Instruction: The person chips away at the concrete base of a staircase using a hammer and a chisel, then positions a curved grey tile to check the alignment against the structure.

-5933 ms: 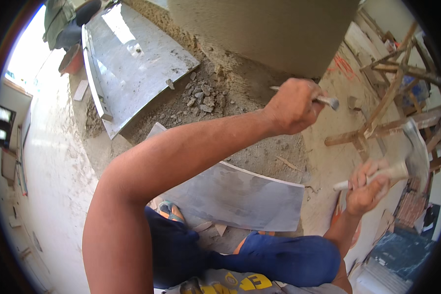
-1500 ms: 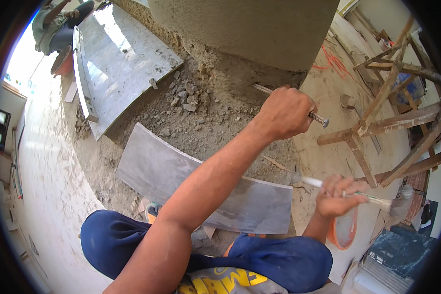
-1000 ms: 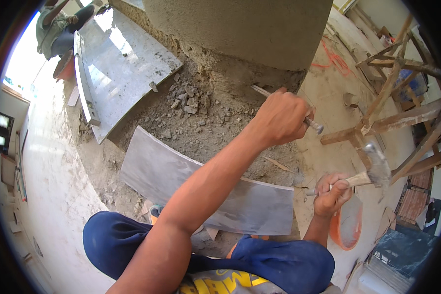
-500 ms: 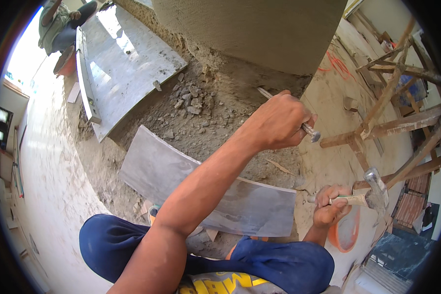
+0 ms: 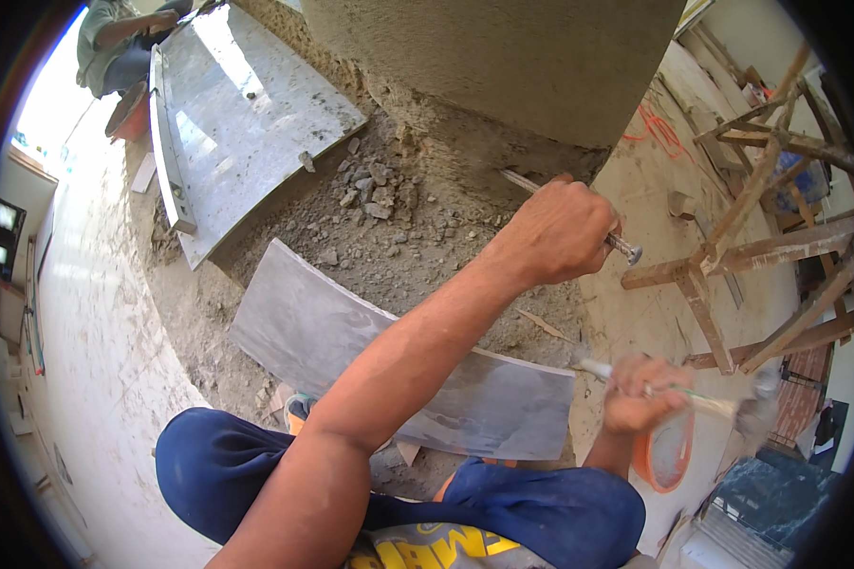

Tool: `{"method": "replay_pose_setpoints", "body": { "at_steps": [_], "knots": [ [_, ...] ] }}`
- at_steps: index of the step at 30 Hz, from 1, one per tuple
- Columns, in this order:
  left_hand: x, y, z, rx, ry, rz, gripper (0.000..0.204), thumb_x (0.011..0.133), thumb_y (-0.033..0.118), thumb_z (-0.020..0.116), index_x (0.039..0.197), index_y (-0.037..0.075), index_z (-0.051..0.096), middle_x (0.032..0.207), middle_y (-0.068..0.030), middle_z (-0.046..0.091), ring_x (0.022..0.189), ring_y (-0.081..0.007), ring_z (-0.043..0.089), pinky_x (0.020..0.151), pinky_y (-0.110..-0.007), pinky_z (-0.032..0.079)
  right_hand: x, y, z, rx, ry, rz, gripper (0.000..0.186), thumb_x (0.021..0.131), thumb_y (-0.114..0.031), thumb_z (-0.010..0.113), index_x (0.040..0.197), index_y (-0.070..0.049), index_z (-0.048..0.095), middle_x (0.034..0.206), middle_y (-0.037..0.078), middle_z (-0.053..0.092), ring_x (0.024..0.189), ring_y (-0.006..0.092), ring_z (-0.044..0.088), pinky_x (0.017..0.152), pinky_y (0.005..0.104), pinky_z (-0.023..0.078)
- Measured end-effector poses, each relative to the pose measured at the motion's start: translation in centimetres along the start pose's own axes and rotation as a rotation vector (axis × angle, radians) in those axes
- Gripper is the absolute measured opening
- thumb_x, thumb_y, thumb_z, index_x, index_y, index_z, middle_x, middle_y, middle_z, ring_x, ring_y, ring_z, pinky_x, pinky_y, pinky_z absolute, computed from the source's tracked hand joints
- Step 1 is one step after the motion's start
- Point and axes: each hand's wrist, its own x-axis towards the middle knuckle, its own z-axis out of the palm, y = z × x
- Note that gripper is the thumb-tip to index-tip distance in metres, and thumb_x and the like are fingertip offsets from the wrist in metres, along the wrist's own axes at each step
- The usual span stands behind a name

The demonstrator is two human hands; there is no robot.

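My left hand (image 5: 567,228) is closed around a steel chisel (image 5: 626,250), whose struck end sticks out past the little finger. The chisel's far end meets the rough lower edge of the plastered curved column (image 5: 503,71). At the right, my right hand (image 5: 641,394) grips a hammer (image 5: 714,408) by its handle; the head is smeared by motion and well apart from the chisel. Under my left forearm a grey curved stone slab (image 5: 512,403) lies in front of my knees. Broken mortar rubble (image 5: 375,194) is heaped between slab and column.
A pale polished slab (image 5: 247,123) with a narrow upright strip (image 5: 168,156) along its edge lies at the far left. Beyond are a bucket (image 5: 128,114) and another person (image 5: 114,52). A wooden trestle (image 5: 759,247) stands at right, an orange-rimmed container (image 5: 669,450) near my right wrist.
My right hand and the hammer have swung slightly outward to the right and are now blurred. My left hand, still holding the chisel, has shifted a little to the right.
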Motion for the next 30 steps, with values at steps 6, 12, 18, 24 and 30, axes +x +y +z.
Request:
{"method": "replay_pose_setpoints", "body": {
  "at_steps": [6,12,18,24,30],
  "knots": [
    [0.2,-0.1,0.0,0.014,-0.007,-0.03,0.027,0.069,0.003,0.065,0.092,0.004,0.079,0.072,-0.0214,0.069,0.077,-0.039,0.069,0.084,-0.046,0.054,0.0,0.1,-2.4,-0.411,-0.148,0.23,0.034,0.109,-0.037,0.046,0.087,-0.011,0.044,0.061,-0.002,0.041,0.047,0.0081,0.037,0.043,0.024,0.031],
    [0.7,0.1,0.2,0.021,-0.023,-0.04,0.029,0.069,0.002,0.065,0.095,0.003,0.08,0.075,-0.0233,0.069,0.076,-0.0399,0.07,0.078,-0.045,0.057,0.7,1.4,-1.8,-0.62,-0.226,0.1,0.042,0.111,-0.04,0.041,0.082,-0.01,0.044,0.061,-0.002,0.043,0.046,0.0082,0.037,0.042,0.0243,0.03],
    [0.7,-0.2,0.2,0.028,0.012,-0.061,0.027,0.07,0.004,0.067,0.094,0.002,0.079,0.073,-0.0248,0.068,0.075,-0.0415,0.069,0.076,-0.046,0.057,1.4,-0.8,-0.9,-0.309,-0.073,0.117,0.039,0.111,-0.038,0.042,0.082,-0.012,0.044,0.061,-0.004,0.035,0.044,0.0082,0.033,0.041,0.0246,0.03],
    [0.7,0.1,0.4,0.028,0.041,-0.04,0.026,0.069,0.004,0.066,0.091,0.003,0.079,0.071,-0.0244,0.066,0.074,-0.0422,0.068,0.072,-0.047,0.056,0.7,2.4,-2.3,-0.554,-0.158,0.47,0.034,0.111,-0.04,0.044,0.088,-0.014,0.044,0.061,-0.004,0.034,0.043,0.0081,0.034,0.04,0.0244,0.031],
    [1.1,0.1,0.3,0.025,-0.013,-0.077,0.026,0.069,0.005,0.065,0.091,0.003,0.078,0.071,-0.0252,0.066,0.074,-0.043,0.068,0.071,-0.048,0.055,1.0,-0.4,-1.3,-0.125,-0.028,0.061,0.032,0.109,-0.036,0.048,0.087,-0.012,0.046,0.063,-0.002,0.037,0.043,0.0097,0.035,0.037,0.0269,0.031]
  ]
}}
